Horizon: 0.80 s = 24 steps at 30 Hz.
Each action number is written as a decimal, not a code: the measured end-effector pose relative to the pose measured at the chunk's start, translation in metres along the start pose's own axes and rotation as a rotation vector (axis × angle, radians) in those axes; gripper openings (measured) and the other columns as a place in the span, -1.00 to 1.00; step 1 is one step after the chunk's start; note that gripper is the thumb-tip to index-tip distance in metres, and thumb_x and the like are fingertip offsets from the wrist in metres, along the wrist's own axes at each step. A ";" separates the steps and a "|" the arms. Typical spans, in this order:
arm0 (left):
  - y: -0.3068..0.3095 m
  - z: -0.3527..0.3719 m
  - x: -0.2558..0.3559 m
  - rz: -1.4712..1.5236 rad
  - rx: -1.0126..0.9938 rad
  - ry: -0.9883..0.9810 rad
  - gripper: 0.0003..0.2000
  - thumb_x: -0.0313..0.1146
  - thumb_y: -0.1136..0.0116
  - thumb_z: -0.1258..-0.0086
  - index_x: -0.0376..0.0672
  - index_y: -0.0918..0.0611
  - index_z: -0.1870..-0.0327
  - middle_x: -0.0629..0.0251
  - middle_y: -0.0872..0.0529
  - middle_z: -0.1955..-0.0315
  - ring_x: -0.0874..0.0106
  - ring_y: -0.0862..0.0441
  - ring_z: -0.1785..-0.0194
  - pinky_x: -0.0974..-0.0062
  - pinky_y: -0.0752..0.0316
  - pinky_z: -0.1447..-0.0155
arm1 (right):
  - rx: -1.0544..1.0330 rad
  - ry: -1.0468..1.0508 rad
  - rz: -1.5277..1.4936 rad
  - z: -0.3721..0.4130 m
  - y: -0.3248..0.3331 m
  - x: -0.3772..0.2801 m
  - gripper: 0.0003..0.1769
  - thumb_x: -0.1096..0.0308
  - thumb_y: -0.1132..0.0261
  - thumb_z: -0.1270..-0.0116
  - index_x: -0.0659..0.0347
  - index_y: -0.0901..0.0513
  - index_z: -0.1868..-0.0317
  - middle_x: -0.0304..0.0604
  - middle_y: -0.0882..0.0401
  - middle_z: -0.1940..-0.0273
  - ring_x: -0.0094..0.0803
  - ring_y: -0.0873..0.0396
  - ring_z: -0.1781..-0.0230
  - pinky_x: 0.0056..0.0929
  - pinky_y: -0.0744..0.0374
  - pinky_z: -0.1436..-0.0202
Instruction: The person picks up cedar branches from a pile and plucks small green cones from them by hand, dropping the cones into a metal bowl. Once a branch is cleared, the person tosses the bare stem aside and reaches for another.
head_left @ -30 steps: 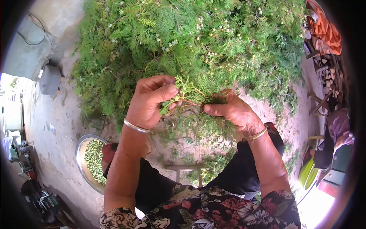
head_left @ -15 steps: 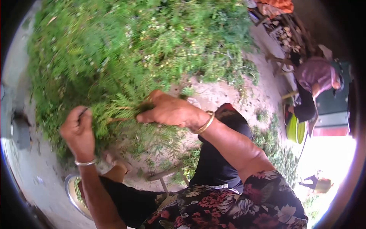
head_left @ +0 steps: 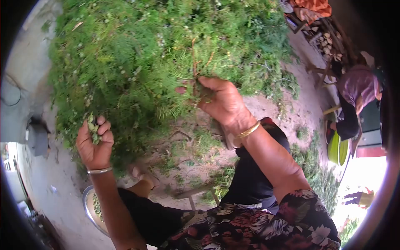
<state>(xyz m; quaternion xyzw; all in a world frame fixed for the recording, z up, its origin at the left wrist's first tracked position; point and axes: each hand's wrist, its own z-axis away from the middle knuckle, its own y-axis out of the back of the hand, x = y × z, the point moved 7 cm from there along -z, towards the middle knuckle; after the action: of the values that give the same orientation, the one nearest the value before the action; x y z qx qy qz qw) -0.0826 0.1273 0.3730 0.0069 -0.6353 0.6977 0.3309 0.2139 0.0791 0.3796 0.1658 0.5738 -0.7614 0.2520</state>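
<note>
A broad heap of feathery green conifer branches (head_left: 125, 50) covers the floor in front of me. My left hand (head_left: 94, 148), at the heap's near left edge, is curled around several small pale-green seed cones (head_left: 92, 127), which show between thumb and fingers. My right hand (head_left: 225, 102) grips a leafy conifer branch (head_left: 195, 62) by its reddish-brown stem. Part of that stem is hidden by the thumb and fingers. Beneath my left forearm stands a round metal basin (head_left: 86, 204) with many similar small green pieces inside.
Between my legs is a wooden frame, perhaps a stool (head_left: 196, 193). Stripped sprigs (head_left: 318, 183) lie along the floor at right. Another person (head_left: 354, 96) sits at far right beside a lime-green tub (head_left: 336, 150). Firewood (head_left: 327, 43) is stacked behind, under orange cloth (head_left: 312, 7).
My right hand has moved right with the branch, away from my left hand. The left hand has turned so that the cones in it now show. The camera view has shifted slightly.
</note>
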 end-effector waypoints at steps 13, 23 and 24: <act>0.065 0.094 0.113 -0.056 0.078 -0.206 -0.80 -0.51 -0.09 -0.29 -0.44 -0.50 0.13 0.01 -0.55 0.20 0.31 -0.48 0.24 0.45 -0.54 0.18 | -0.967 -0.464 1.667 0.063 0.004 0.077 -0.37 0.13 -0.31 -0.13 0.34 -0.49 -0.16 0.13 -0.55 -0.02 -0.07 -0.51 -0.08 -0.23 -0.45 -0.16; 0.242 0.323 0.154 -0.195 0.802 -0.406 -0.93 -0.55 -0.10 -0.24 -0.32 -0.58 0.28 0.12 -0.67 0.38 0.33 -0.63 0.33 0.46 -0.59 0.27 | -0.529 -0.260 1.891 0.048 0.042 0.054 -0.36 0.10 -0.30 -0.20 0.41 -0.43 -0.16 0.21 -0.49 -0.02 -0.07 -0.52 0.00 -0.26 -0.47 -0.09; 0.264 0.349 0.154 -0.251 0.898 -0.382 -0.95 -0.52 -0.10 -0.27 -0.27 -0.58 0.30 0.14 -0.67 0.40 0.36 -0.62 0.38 0.48 -0.58 0.31 | -0.534 -0.257 1.899 0.046 0.041 0.055 -0.38 0.12 -0.30 -0.21 0.40 -0.44 -0.15 0.20 -0.50 0.01 -0.06 -0.53 0.02 -0.26 -0.48 -0.07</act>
<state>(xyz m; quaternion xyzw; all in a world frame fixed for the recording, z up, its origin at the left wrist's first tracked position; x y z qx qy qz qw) -0.4703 -0.1075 0.2734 0.3526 -0.3158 0.8434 0.2543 0.1943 0.0159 0.3310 0.4104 0.3239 -0.1017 0.8464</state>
